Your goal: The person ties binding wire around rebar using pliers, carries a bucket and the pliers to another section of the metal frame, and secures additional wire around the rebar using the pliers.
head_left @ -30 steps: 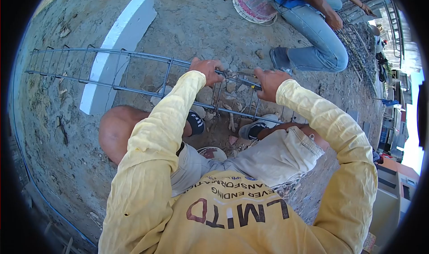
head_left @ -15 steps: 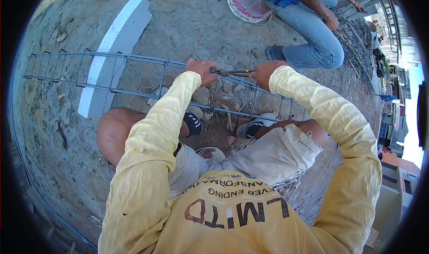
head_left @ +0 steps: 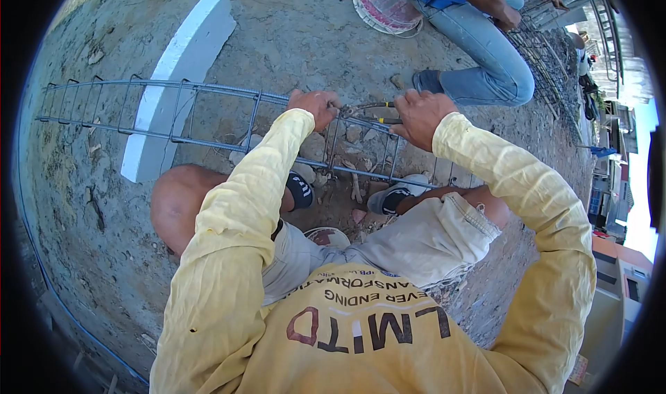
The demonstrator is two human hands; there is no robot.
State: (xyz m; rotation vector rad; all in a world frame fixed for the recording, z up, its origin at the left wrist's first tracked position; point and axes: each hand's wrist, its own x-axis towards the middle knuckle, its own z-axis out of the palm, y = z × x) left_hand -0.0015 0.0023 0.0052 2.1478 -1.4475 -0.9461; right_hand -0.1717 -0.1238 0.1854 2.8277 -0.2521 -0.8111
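A long rebar cage (head_left: 218, 144) of bars and square ties lies across the view in front of my knees. My left hand (head_left: 316, 109) is closed around its far bar at a tie. Just to the right, my right hand (head_left: 422, 118) grips pliers (head_left: 371, 109) with yellow-marked handles. The two handles are spread apart, and the jaws are at the bar beside my left fingers. Whatever wire is between the jaws is too small to make out.
A white block (head_left: 177, 82) lies under the cage's left part. A co-worker (head_left: 479, 54) kneels at the upper right by a pinkish bucket (head_left: 388, 7) and more rebar (head_left: 548, 68). Stones and a small bucket (head_left: 327, 238) are between my feet.
The pliers' handles have gone from close together to spread apart, and my right hand has turned. The cage shifted slightly left in view early on. My left hand keeps its hold.
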